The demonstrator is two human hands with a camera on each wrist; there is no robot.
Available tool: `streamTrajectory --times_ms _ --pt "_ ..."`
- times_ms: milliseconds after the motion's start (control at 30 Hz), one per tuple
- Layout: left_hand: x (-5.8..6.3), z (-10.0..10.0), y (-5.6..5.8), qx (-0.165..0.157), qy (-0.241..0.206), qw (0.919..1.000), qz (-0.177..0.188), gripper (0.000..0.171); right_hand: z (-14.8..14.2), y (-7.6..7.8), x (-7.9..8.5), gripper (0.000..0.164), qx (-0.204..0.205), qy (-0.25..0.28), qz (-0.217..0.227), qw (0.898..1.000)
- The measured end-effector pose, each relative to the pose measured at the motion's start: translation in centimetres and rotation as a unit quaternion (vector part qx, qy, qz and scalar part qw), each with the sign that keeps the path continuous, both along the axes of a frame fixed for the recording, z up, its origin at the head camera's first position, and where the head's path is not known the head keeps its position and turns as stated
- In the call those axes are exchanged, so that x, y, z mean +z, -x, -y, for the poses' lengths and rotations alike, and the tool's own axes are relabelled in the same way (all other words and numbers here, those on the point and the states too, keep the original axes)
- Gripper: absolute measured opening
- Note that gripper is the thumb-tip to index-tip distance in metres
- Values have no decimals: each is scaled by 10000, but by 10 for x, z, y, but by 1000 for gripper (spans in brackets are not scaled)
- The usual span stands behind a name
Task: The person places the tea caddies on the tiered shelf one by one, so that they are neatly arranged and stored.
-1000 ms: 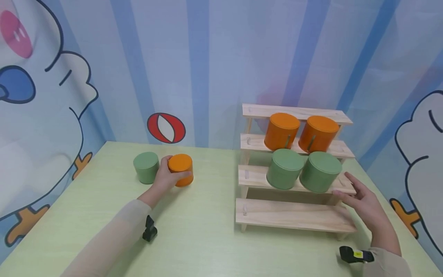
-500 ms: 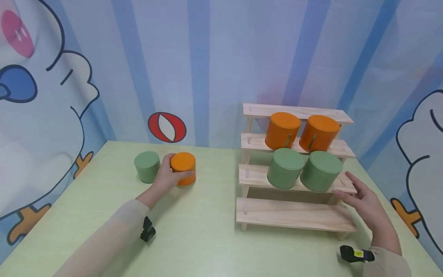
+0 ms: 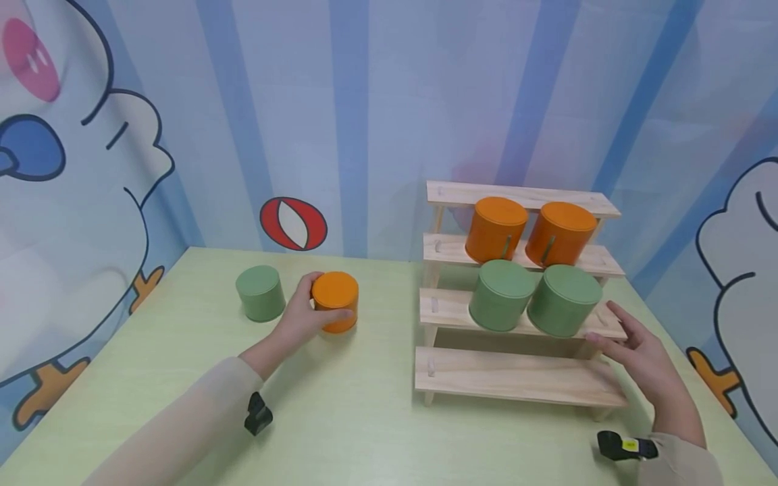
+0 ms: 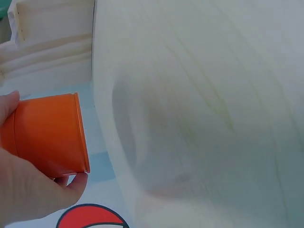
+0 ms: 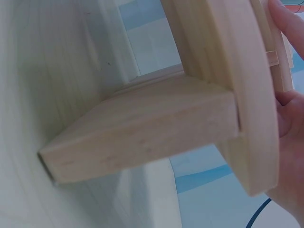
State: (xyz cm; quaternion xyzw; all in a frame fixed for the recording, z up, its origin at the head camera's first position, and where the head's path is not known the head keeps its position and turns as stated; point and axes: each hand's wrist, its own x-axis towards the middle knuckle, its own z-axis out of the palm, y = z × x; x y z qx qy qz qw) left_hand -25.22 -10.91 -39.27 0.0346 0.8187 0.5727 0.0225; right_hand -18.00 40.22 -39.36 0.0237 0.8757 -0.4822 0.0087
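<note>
Tabletop below, left fingers grip partly hidden orange canister, right fingers pinch shelf

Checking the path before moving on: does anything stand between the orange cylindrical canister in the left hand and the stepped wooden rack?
Nothing visible: only pale-green tabletop shows between the orange canister and the wooden rack. The lone green cylindrical canister stands beyond the left hand, away from the rack.

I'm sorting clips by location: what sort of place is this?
Probably a staged indoor set, perhaps for filming: a pale green table, a cartoon-printed backdrop and a stepped wooden rack.
</note>
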Motion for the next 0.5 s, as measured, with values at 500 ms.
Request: streamTrajectory --times_ms 500 --pt "14 -20 -31 -458 -57 9989 -62 83 -1 1 -1 88 8 -148 42 9999"
